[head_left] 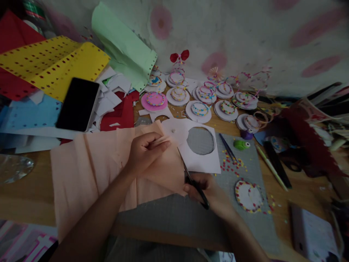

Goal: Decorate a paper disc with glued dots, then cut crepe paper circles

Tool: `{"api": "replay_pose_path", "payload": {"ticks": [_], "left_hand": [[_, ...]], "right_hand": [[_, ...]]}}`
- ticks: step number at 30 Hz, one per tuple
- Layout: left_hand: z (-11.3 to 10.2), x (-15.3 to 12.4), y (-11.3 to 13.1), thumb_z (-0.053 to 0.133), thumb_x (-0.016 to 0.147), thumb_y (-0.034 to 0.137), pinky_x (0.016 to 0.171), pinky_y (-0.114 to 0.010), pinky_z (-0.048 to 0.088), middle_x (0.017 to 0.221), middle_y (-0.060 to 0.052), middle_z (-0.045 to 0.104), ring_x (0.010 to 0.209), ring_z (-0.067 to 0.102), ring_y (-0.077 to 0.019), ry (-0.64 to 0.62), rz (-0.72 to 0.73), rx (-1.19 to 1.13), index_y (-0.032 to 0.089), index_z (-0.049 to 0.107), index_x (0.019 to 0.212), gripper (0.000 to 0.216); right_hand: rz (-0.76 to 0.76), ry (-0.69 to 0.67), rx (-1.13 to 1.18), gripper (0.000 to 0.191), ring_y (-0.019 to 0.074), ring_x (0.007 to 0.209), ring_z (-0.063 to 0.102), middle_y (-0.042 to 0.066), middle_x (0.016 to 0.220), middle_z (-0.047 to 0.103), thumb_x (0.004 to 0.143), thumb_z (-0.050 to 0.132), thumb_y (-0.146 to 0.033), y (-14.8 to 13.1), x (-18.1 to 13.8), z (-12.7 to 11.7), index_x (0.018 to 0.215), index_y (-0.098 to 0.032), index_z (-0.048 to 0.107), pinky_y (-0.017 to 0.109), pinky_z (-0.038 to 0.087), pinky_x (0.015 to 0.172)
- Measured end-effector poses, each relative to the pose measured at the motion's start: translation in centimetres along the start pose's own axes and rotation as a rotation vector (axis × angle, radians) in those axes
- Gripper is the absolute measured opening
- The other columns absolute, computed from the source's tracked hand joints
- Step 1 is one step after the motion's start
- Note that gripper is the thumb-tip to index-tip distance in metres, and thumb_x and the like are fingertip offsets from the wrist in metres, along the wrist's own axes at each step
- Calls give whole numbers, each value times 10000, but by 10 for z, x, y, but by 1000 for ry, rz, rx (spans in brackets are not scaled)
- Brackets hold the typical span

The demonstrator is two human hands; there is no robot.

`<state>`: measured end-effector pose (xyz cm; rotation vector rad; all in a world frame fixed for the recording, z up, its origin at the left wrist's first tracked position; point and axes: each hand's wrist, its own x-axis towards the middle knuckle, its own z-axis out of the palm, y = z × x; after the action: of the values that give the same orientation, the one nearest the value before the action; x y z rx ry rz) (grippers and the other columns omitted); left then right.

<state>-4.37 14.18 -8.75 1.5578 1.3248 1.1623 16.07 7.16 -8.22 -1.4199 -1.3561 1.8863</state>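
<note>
My left hand [145, 151] is closed, pinching a folded edge of a large sheet of peach crepe paper [100, 169] between thumb and fingers. My right hand [205, 189] grips a pair of black-handled scissors [200, 191], whose blades point up and left beside the right edge of the peach paper. Under the blades lies a white sheet [201, 163] with a round hole cut out of it. To the right on the grey mat are tweezers [228, 147], scattered red and yellow bits, and a white paper disc [248, 195] rimmed with small coloured pieces.
Several decorated paper hats [201, 111] stand along the wall. A black-screened phone [78, 104] rests on piled coloured paper at left. At right lie a green frog-like figure [241, 145], a pale pen [271, 167] and a box-like object [313, 231]. The grey mat [169, 214] reaches the table's front edge.
</note>
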Motion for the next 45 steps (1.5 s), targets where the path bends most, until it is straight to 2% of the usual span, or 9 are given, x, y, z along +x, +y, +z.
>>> {"api": "replay_pose_path", "payload": {"ticks": [7,16,30,37,45], "left_hand": [[-1,0,0,684,781,256,480,-233,261,547,61,369,535,354,-96,2,3,3,182,544,580,256],[-1,0,-2,683,781,268,481,-233,262,541,64,356,532,349,-95,9,4,3,182,525,559,285],[-3,2,-1,684,774,273,479,-227,282,545,54,394,536,373,-103,8,1,-1,187,552,575,254],[-1,-1,0,698,760,278,474,-219,287,545,55,387,527,373,-96,-22,2,-16,183,540,554,277],[1,-2,2,692,766,258,458,-215,259,544,60,365,519,348,-89,-32,8,-27,183,527,561,275]], "right_hand": [[-10,-16,-23,424,71,484,259,-69,521,337,759,679,-508,5,0,-3,576,-187,472,225,184,440],[15,-6,-40,449,67,455,256,-74,489,326,746,683,-539,5,1,-2,553,-187,483,227,177,423],[24,-5,-80,504,65,456,235,-74,478,301,732,682,-567,6,1,-4,515,-200,413,232,159,425],[-29,21,-58,525,69,508,228,-67,531,264,689,711,-565,4,1,-2,517,-199,376,232,158,452],[-27,0,-11,428,70,487,238,-67,520,302,727,697,-499,4,0,-2,551,-181,471,229,167,441]]}}
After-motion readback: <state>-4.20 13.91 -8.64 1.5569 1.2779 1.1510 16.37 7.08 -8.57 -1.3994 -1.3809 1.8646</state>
